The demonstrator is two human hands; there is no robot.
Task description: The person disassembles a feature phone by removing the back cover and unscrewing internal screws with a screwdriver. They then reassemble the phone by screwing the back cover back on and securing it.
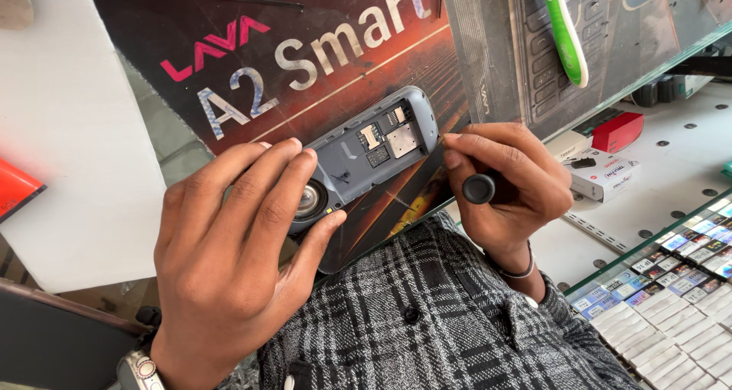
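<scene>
Two of my hands crowd the glass counter's edge [671,54], my left hand [229,237] closed round the opened grey phone [366,150] lying on the counter, my right hand [503,180] pinching a black-capped screwdriver [479,189] whose tip is hard to see, small boxes [671,298] filling the case below.

The left hand [229,260] covers the lower end of the open-backed grey keypad phone [366,150]; the right hand [507,180] hides the black-handled screwdriver's [480,188] shaft.
</scene>
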